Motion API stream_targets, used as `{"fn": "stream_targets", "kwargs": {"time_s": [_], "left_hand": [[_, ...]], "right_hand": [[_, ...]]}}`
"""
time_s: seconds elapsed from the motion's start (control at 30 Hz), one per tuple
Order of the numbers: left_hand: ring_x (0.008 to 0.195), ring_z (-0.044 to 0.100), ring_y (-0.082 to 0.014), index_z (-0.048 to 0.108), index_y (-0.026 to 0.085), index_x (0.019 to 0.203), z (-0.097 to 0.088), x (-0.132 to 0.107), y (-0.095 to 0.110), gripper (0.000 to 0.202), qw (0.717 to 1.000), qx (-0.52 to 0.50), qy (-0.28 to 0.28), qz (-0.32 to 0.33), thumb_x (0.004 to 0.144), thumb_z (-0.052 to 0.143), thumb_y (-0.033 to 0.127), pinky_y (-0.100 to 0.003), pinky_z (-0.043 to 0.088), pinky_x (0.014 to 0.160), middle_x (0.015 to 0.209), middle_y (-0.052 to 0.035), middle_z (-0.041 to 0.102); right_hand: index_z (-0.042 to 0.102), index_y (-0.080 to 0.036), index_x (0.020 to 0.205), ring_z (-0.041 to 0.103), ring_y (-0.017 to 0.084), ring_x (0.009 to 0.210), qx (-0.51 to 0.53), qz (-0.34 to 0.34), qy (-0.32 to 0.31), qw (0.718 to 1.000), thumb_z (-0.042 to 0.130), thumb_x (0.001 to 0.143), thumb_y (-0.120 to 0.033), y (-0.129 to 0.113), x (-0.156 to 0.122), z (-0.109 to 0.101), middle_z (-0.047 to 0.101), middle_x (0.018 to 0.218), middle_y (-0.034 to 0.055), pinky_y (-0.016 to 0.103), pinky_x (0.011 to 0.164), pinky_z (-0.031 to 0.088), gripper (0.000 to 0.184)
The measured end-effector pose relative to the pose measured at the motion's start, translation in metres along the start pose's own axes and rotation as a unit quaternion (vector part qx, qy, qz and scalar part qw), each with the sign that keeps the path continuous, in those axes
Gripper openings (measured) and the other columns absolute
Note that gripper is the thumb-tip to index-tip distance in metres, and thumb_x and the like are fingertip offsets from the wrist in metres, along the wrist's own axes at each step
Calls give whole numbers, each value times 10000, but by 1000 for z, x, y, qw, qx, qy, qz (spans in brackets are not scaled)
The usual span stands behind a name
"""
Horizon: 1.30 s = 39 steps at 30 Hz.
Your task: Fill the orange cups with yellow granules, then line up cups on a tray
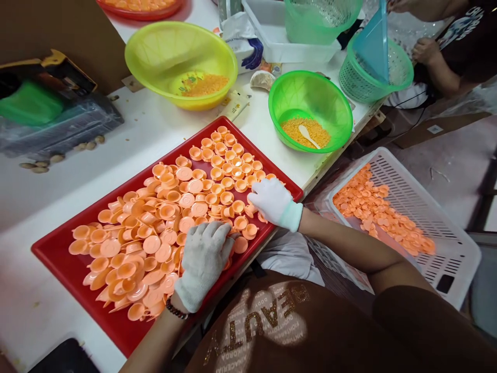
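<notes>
A red tray [58, 248] lies on the white table and holds several small orange plastic caps [155, 228]; those at its far corner stand in neat rows, the rest lie in a loose heap. My left hand [204, 261], in a white glove, rests flat on the caps at the tray's near edge, fingers stretched forward. My right hand [274, 201], also gloved, lies over the caps at the tray's right corner with its fingers curled down on them; whether it grips one is hidden.
A green bowl [310, 96] with orange grains and a white spoon stands beyond the tray, a yellow bowl [171, 52] further left. A white basket [427, 207] of orange caps sits to the right, off the table. Another person's arm [430, 59] is at the top right.
</notes>
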<state>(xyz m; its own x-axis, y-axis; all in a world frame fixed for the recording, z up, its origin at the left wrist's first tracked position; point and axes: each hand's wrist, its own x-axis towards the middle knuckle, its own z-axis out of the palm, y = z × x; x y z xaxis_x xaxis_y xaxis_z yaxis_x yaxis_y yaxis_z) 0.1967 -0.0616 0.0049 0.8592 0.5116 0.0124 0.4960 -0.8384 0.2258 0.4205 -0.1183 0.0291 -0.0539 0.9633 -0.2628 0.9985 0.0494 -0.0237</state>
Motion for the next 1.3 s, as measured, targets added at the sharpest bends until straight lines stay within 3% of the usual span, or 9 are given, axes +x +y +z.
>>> {"fn": "stream_targets", "kwargs": {"time_s": [0.17,0.37,0.47,0.6,0.7,0.9,1.0,1.13,1.3], "left_hand": [[805,687,-239,695,202,964,-1,-2,-8,289,997,-43,3,-71,1025,475,380,-367,453,771,894,-77,762],[568,551,-191,590,236,717,-43,3,-40,327,971,-19,-144,-192,969,463,403,-327,301,541,654,-27,637],[723,612,-226,665,221,863,-47,10,-60,356,974,-5,-45,-221,993,428,452,-351,402,631,859,-68,696],[1050,617,-320,612,161,1318,-32,32,-85,509,964,45,120,-232,986,471,521,-430,476,873,1275,-172,632],[1109,593,-330,523,165,1411,-29,55,-102,539,962,65,133,-227,982,487,488,-424,470,908,1301,-183,596],[1029,609,-341,549,162,1329,-39,82,-118,414,974,141,44,-170,984,446,365,-401,446,781,1224,-197,593],[994,617,-323,554,155,1301,-36,58,-123,410,973,103,78,-191,968,472,379,-389,453,728,1222,-190,598],[1034,634,-307,588,187,1228,-37,-5,-124,331,968,61,119,-213,976,464,361,-407,498,828,1233,-145,629],[1150,625,-330,624,177,1190,-36,-49,-115,404,956,24,180,-231,966,552,505,-449,525,966,1303,-163,609]], "right_hand": [[673,-194,1217,600,270,967,13,-151,21,988,451,1043,-241,-7,12,10,652,1204,120,375,699,331,285],[734,-141,926,613,286,949,6,-133,-52,990,541,1005,-304,-1,5,-12,665,1080,137,379,725,338,265],[715,-149,1023,623,262,946,36,-135,-32,990,497,1046,-362,-9,16,-20,671,1099,119,364,727,348,305],[619,-172,1265,645,253,940,51,-111,-12,992,508,1051,-401,-37,41,-11,657,1197,122,345,703,376,332],[615,-186,1246,659,262,963,35,-96,-28,994,522,1041,-374,-53,50,-2,651,1208,122,343,689,410,293],[611,-228,1282,666,241,901,39,-107,-42,993,580,1003,-416,-53,44,-1,642,1256,98,327,607,390,337],[654,-214,1219,650,215,911,66,-107,-55,991,520,1031,-318,-46,37,-8,655,1219,99,312,624,373,253],[701,-204,1123,615,201,919,132,-138,-53,980,527,1042,-378,-41,40,-18,676,1077,78,296,697,379,259],[624,-168,1331,563,265,1066,146,-182,85,969,600,993,-442,-61,82,-13,626,1281,138,363,864,425,435]]}}
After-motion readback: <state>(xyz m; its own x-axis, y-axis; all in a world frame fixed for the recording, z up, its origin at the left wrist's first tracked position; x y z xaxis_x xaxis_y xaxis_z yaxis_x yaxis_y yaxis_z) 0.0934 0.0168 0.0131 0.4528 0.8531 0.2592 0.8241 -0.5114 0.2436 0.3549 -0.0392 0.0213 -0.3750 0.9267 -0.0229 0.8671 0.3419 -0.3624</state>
